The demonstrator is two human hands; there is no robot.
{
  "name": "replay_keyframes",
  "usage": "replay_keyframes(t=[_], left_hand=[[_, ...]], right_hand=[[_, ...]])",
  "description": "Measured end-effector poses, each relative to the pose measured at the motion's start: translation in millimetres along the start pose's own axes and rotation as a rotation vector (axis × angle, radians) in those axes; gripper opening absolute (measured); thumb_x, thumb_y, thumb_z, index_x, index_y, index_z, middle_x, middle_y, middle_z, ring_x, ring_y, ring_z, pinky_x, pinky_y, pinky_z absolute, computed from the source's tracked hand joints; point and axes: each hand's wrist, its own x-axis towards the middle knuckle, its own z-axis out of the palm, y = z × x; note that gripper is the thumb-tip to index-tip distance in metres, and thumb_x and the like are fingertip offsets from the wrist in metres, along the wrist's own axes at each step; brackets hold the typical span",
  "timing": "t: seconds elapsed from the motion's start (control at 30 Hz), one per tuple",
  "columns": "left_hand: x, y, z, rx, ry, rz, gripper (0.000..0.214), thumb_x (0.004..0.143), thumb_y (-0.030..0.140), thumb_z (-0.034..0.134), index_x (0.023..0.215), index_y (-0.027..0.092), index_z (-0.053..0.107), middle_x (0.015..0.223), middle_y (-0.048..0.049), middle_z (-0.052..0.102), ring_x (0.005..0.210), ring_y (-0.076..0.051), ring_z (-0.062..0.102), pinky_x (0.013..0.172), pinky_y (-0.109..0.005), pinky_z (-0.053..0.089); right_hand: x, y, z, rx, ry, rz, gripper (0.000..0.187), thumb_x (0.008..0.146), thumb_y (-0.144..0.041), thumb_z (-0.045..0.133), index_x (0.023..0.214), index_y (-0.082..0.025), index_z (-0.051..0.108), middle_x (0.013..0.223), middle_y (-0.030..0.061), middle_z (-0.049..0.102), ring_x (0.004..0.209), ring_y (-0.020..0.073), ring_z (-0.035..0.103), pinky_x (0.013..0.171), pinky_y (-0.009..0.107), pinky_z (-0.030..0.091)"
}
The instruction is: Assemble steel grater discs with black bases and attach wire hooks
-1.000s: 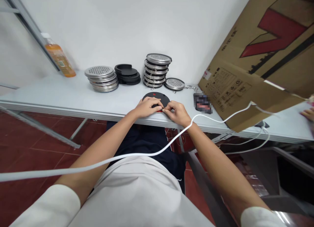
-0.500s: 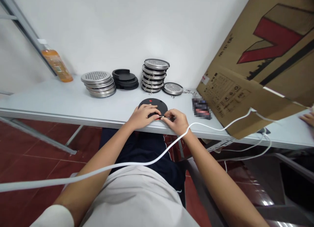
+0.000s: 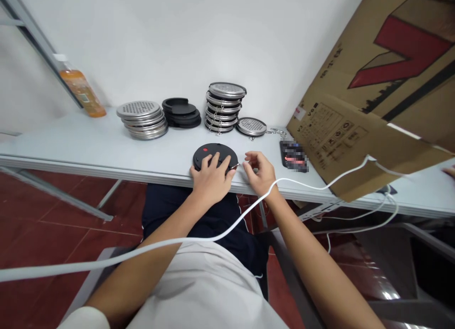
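A black round disc [image 3: 213, 153] with a red dot lies near the front edge of the pale table [image 3: 106, 149]. My left hand [image 3: 212, 176] rests on its near side with fingers spread flat over it. My right hand [image 3: 259, 171] is just to the right of the disc, fingers curled in a pinch; a thin metal piece [image 3: 234, 166] shows between the two hands at the disc's right edge, and whether the fingers grip it is unclear.
Behind stand a stack of perforated metal discs [image 3: 142, 119], a pile of black discs [image 3: 181, 113], a taller metal stack [image 3: 223, 106] and one single metal disc [image 3: 251, 126]. An orange bottle [image 3: 81, 91] is far left. A cardboard box [image 3: 377, 82] leans at right; a white cable [image 3: 213, 234] crosses my arms.
My hands came apart: the left now lies flat on the disc, which sits slightly further left, and the right drew back to the right of it.
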Motion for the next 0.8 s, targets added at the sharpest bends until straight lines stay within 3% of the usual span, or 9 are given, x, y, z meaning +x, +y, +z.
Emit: replay_keyframes(t=[0.17, 0.27, 0.33, 0.4, 0.47, 0.53, 0.67, 0.8], left_hand=[[7, 8, -12.1, 0.007, -0.301, -0.081, 0.07, 0.093, 0.043, 0.039, 0.155, 0.024, 0.014, 0.164, -0.0153, 0.0, 0.149, -0.034, 0.005, 0.103, -0.074, 0.022], [11, 14, -15.2, 0.024, -0.368, -0.118, 0.073, 0.093, 0.04, 0.04, 0.156, 0.02, 0.01, 0.164, -0.0165, -0.005, 0.148, -0.037, 0.004, 0.102, -0.073, 0.024], [12, 20, -15.1, 0.067, -0.349, -0.129, 0.071, 0.093, 0.04, 0.04, 0.156, 0.022, 0.013, 0.164, -0.0168, 0.004, 0.146, -0.04, 0.012, 0.102, -0.071, 0.026], [13, 25, -15.2, 0.154, -0.278, -0.104, 0.069, 0.092, 0.043, 0.044, 0.155, 0.022, 0.023, 0.159, -0.0187, 0.022, 0.14, -0.042, 0.024, 0.103, -0.068, 0.024], [15, 27, -17.7, 0.244, -0.196, -0.042, 0.07, 0.088, 0.05, 0.051, 0.15, 0.02, 0.037, 0.148, -0.0207, 0.04, 0.132, -0.043, 0.034, 0.105, -0.064, 0.023], [18, 22, -23.3, 0.283, -0.154, 0.051, 0.073, 0.082, 0.058, 0.058, 0.143, 0.02, 0.048, 0.138, -0.0206, 0.048, 0.126, -0.043, 0.04, 0.104, -0.06, 0.027], [33, -13, -36.6, 0.168, -0.167, 0.285, 0.077, 0.075, 0.075, 0.056, 0.137, 0.03, 0.056, 0.127, -0.0149, 0.053, 0.117, -0.038, 0.048, 0.098, -0.051, 0.038], [48, -52, -32.9, 0.012, -0.136, 0.516, 0.072, 0.073, 0.075, 0.06, 0.134, 0.037, 0.059, 0.13, -0.0086, 0.052, 0.122, -0.033, 0.048, 0.106, -0.046, 0.035]], right_hand=[[0, 0, 1, 0.148, -0.076, 0.176, 0.03, 0.082, -0.042, 0.066, 0.099, -0.019, 0.06, 0.071, 0.0004, 0.061, 0.06, 0.014, 0.057, 0.059, 0.028, 0.047], [0, -2, 2, 0.179, -0.099, 0.209, 0.037, 0.075, -0.045, 0.074, 0.097, -0.018, 0.061, 0.07, 0.0014, 0.064, 0.06, 0.0146, 0.058, 0.058, 0.028, 0.048], [1, -1, 1, 0.224, -0.118, 0.23, 0.04, 0.071, -0.047, 0.077, 0.094, -0.017, 0.063, 0.073, 0.0037, 0.066, 0.063, 0.016, 0.061, 0.061, 0.03, 0.051], [3, 1, -1, 0.269, -0.141, 0.244, 0.042, 0.068, -0.049, 0.079, 0.091, -0.017, 0.065, 0.076, 0.0057, 0.068, 0.066, 0.0179, 0.064, 0.066, 0.033, 0.054], [5, 4, -3, 0.306, -0.154, 0.256, 0.044, 0.066, -0.049, 0.081, 0.091, -0.016, 0.066, 0.077, 0.0068, 0.069, 0.068, 0.0193, 0.066, 0.069, 0.036, 0.056], [7, 6, -6, 0.339, -0.161, 0.274, 0.047, 0.064, -0.049, 0.082, 0.093, -0.016, 0.067, 0.079, 0.0072, 0.07, 0.07, 0.0201, 0.067, 0.071, 0.036, 0.057], [8, 8, -9, 0.356, -0.201, 0.311, 0.045, 0.065, -0.048, 0.082, 0.094, -0.015, 0.071, 0.084, 0.0096, 0.073, 0.076, 0.0222, 0.07, 0.076, 0.038, 0.058], [7, 11, -8, 0.357, -0.2, 0.311, 0.047, 0.066, -0.048, 0.081, 0.098, -0.014, 0.073, 0.087, 0.011, 0.075, 0.08, 0.0238, 0.071, 0.079, 0.039, 0.059]])
